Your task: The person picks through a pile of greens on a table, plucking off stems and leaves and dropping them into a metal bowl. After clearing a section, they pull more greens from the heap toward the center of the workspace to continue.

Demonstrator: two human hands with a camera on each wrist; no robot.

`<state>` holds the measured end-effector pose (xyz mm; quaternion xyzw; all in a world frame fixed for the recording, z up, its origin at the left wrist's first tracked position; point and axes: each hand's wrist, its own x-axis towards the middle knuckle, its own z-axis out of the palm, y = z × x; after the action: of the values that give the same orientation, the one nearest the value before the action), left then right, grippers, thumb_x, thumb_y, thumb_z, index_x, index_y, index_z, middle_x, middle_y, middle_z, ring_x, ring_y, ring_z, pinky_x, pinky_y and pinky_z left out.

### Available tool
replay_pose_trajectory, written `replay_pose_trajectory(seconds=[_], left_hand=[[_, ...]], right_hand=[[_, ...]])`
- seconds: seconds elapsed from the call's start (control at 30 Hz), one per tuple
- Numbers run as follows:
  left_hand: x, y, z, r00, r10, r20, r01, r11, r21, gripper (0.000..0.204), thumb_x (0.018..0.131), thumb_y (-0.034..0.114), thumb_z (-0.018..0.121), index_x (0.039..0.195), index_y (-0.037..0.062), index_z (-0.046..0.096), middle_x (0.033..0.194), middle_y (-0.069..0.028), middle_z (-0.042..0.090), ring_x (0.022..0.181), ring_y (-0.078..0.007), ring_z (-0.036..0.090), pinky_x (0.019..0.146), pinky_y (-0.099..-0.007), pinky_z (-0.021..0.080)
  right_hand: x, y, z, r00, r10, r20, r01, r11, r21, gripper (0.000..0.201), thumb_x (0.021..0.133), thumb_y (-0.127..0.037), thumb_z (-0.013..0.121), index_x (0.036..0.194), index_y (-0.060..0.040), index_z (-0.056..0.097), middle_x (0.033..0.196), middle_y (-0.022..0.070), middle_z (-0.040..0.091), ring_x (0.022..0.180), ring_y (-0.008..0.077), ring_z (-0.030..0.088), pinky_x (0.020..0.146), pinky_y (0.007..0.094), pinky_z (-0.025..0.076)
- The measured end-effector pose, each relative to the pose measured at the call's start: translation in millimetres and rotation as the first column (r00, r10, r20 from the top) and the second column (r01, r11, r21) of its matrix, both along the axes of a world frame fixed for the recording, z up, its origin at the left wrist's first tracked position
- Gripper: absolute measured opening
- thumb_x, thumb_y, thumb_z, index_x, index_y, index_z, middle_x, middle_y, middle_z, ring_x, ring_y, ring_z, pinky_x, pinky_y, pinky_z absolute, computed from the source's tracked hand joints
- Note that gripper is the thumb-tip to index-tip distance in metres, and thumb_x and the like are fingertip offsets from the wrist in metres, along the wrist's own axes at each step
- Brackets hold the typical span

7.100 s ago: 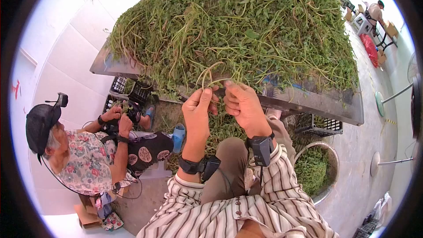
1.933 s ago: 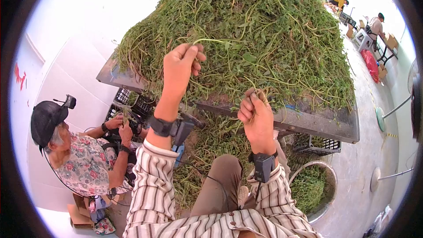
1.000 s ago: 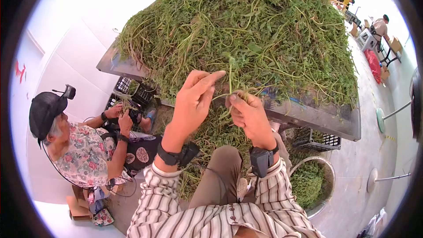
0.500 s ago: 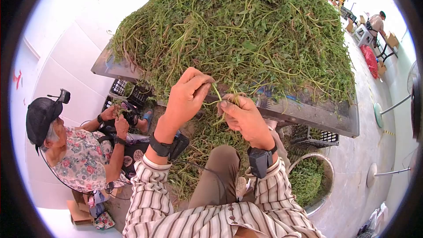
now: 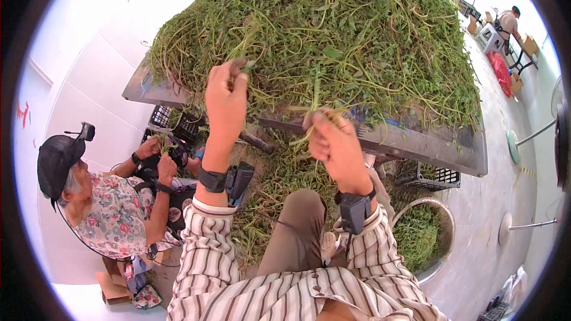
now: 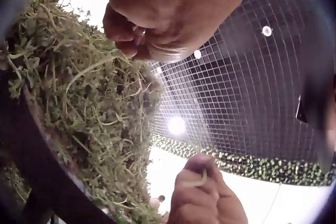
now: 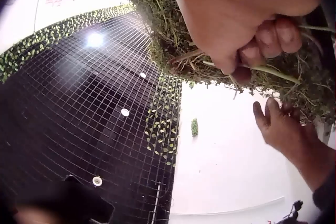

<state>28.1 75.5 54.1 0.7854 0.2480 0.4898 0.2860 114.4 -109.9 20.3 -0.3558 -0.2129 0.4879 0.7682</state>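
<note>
My right hand [image 5: 336, 142] pinches several green stems [image 5: 316, 95] at the front edge of the heap. In the right wrist view those stems [image 7: 275, 73] pass out between its thumb and curled fingers. My left hand [image 5: 226, 101] is raised over the left front of the heap, its fingers bent and the thumb apart from them in the right wrist view. A small green leaf [image 5: 250, 65] shows right at its fingertips. Both hands are beside a tall heap of leafy green plants [image 5: 369, 41] on a table [image 5: 428, 154].
Dark crates [image 5: 431, 175] stand under the table, and a round tub [image 5: 449, 232] of greens is at the right. More greens [image 5: 276, 202] lie on the floor below. A person [image 5: 113, 202] in a floral top sits at the left, handling plants.
My left hand has gone from the stem beside my right hand, up and left over the heap. My right hand has kept its grip on the stems, with a slight shift to the right.
</note>
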Motion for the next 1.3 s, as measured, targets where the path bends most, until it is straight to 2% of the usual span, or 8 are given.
replay_pose_trajectory(seconds=[0.13, 0.23, 0.37, 0.87, 1.0, 1.07, 1.2, 1.3], left_hand=[[8.6, -16.9, -3.5, 0.991, -0.050, -0.122, 0.049, 0.999, -0.012, 0.024, 0.081, 0.005, 0.056, 0.105, 0.0037, 0.061, 0.090, -0.0099, 0.054, 0.070, -0.0219, 0.053, 0.065, -0.0297, 0.045], [11.3, -18.5, -17.4, 0.907, -0.215, -0.363, 0.255, 0.965, 0.065, 0.021, 0.084, 0.004, 0.052, 0.102, 0.0012, 0.061, 0.099, -0.0100, 0.055, 0.076, -0.0236, 0.054, 0.068, -0.0301, 0.043], [8.5, -16.5, -15.9, 0.913, -0.122, -0.391, 0.152, 0.987, 0.048, 0.022, 0.083, 0.001, 0.050, 0.102, 0.0009, 0.061, 0.099, -0.0105, 0.055, 0.079, -0.0255, 0.055, 0.070, -0.0306, 0.044], [-4.5, 25.3, -34.4, 0.800, -0.056, -0.598, 0.209, 0.959, 0.189, 0.031, 0.073, -0.005, 0.048, 0.102, -0.0016, 0.059, 0.101, -0.0171, 0.054, 0.090, -0.0375, 0.054, 0.079, -0.0393, 0.044], [-3.4, 34.7, -17.3, 0.850, -0.099, -0.517, 0.200, 0.970, 0.142, 0.018, 0.078, 0.001, 0.052, 0.091, -0.0010, 0.063, 0.091, -0.0187, 0.057, 0.083, -0.0373, 0.055, 0.076, -0.0396, 0.044], [-2.3, 41.5, -13.9, 0.905, -0.123, -0.407, 0.139, 0.990, 0.011, 0.019, 0.084, 0.006, 0.051, 0.098, -0.0041, 0.060, 0.086, -0.0114, 0.060, 0.073, -0.0202, 0.059, 0.063, -0.0308, 0.049], [5.4, 43.4, -6.8, 0.949, -0.182, -0.259, 0.116, 0.961, -0.251, 0.020, 0.088, 0.012, 0.050, 0.094, -0.0051, 0.058, 0.075, -0.0074, 0.060, 0.065, -0.0122, 0.057, 0.057, -0.0275, 0.048], [12.4, 40.3, -12.5, 0.929, -0.234, -0.285, 0.164, 0.955, -0.249, 0.020, 0.088, 0.013, 0.050, 0.091, -0.0052, 0.058, 0.071, -0.0067, 0.059, 0.063, -0.0121, 0.057, 0.057, -0.0274, 0.048]], right_hand=[[7.1, 1.3, 1.3, 0.973, -0.166, -0.158, 0.185, 0.976, 0.118, 0.019, 0.092, -0.023, 0.051, 0.086, -0.0049, 0.054, 0.062, -0.0051, 0.039, 0.049, 0.0032, 0.034, 0.042, 0.0177, 0.026], [11.2, 2.0, -6.9, 0.964, -0.200, -0.173, 0.230, 0.958, 0.172, 0.021, 0.094, -0.025, 0.048, 0.086, -0.0060, 0.053, 0.065, -0.0028, 0.043, 0.053, 0.0040, 0.038, 0.044, 0.0189, 0.030], [14.8, 2.3, -7.7, 0.953, -0.181, -0.245, 0.231, 0.952, 0.198, 0.021, 0.094, -0.025, 0.047, 0.085, -0.0072, 0.052, 0.075, -0.0001, 0.048, 0.054, 0.0049, 0.038, 0.044, 0.0182, 0.030], [16.9, 2.0, -10.9, 0.948, -0.106, -0.300, 0.179, 0.958, 0.225, 0.020, 0.094, -0.024, 0.046, 0.083, -0.0071, 0.051, 0.074, 0.0010, 0.048, 0.053, 0.0054, 0.036, 0.044, 0.0194, 0.030], [16.2, 1.2, -10.6, 0.948, -0.108, -0.301, 0.178, 0.960, 0.217, 0.020, 0.094, -0.024, 0.046, 0.083, -0.0072, 0.050, 0.074, 0.0010, 0.048, 0.053, 0.0056, 0.036, 0.044, 0.0201, 0.030], [15.4, 1.6, -10.7, 0.945, -0.120, -0.303, 0.186, 0.962, 0.199, 0.020, 0.094, -0.024, 0.045, 0.083, -0.0071, 0.050, 0.074, 0.0011, 0.048, 0.054, 0.0056, 0.036, 0.044, 0.0201, 0.030], [14.5, 3.7, -11.1, 0.947, -0.126, -0.297, 0.188, 0.963, 0.191, 0.020, 0.094, -0.024, 0.046, 0.084, -0.0068, 0.050, 0.074, 0.0016, 0.049, 0.054, 0.0059, 0.037, 0.045, 0.0201, 0.030], [13.9, 4.4, -12.3, 0.944, -0.131, -0.304, 0.188, 0.967, 0.169, 0.019, 0.094, -0.023, 0.046, 0.086, -0.0063, 0.050, 0.074, 0.0023, 0.049, 0.054, 0.0061, 0.037, 0.044, 0.0202, 0.030]])
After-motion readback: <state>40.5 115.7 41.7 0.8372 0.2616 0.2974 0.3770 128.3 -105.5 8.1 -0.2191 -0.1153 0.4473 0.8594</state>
